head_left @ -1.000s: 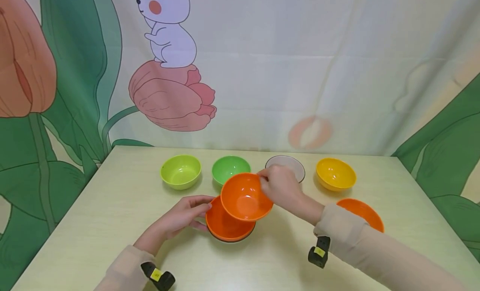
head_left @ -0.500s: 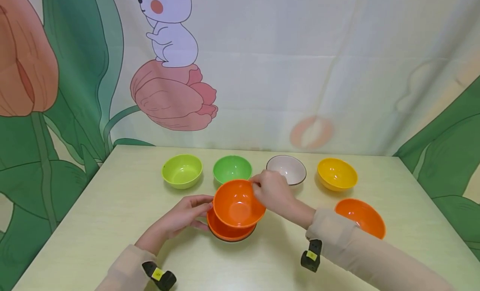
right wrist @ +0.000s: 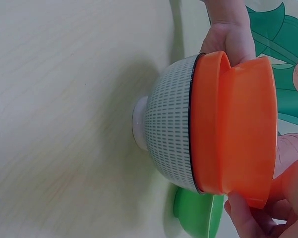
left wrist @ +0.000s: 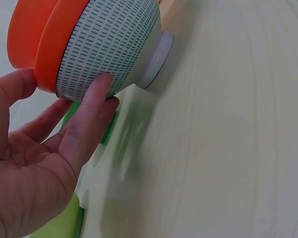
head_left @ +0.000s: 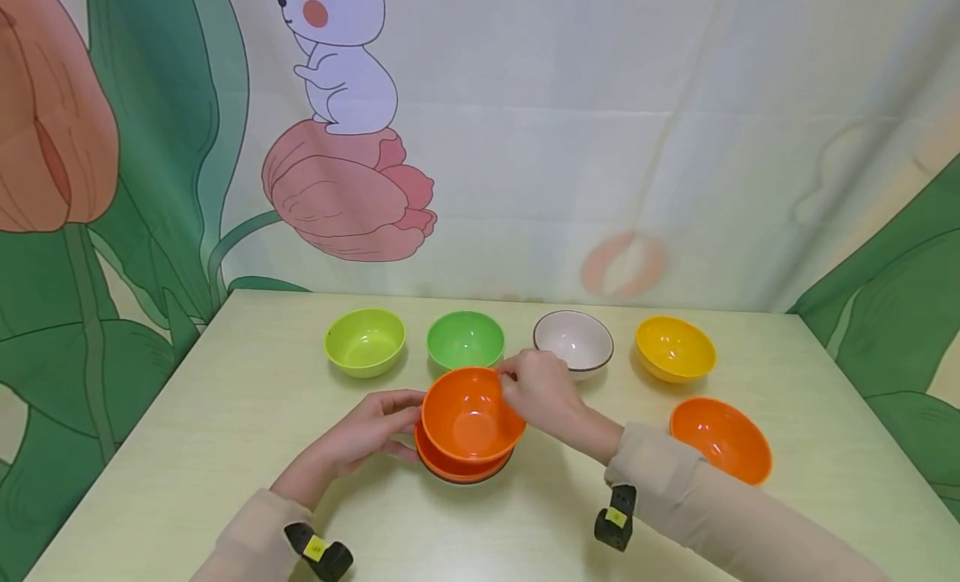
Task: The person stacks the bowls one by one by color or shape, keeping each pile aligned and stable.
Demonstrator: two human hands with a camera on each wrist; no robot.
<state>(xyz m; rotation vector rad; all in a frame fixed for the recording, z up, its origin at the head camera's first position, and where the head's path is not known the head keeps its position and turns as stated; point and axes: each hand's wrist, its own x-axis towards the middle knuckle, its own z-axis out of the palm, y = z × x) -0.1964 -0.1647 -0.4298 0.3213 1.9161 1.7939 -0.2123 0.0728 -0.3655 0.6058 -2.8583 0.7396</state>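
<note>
A white bowl with green dashes and a dark rim (right wrist: 169,124) stands on the table, with an orange bowl (right wrist: 207,124) nested in it. A second orange bowl (head_left: 474,415) is tilted just above, partly inside the nested one. My right hand (head_left: 543,390) pinches that upper bowl's rim at its far right, thumb outside. My left hand (head_left: 375,428) rests against the left side of the stack. In the left wrist view, its fairly straight fingers (left wrist: 84,116) touch the patterned wall and its thumb touches the orange rim.
Along the back stand a lime bowl (head_left: 365,343), a green bowl (head_left: 465,336), a white dark-rimmed bowl (head_left: 573,336) and a yellow bowl (head_left: 675,348). Another orange bowl (head_left: 720,436) lies at the right, beside my right sleeve. A printed curtain (head_left: 510,148) hangs behind the table (head_left: 225,365).
My right hand has moved left and down toward me with the upper orange bowl, bringing it further over the nested bowl. The left hand has stayed on the stack.
</note>
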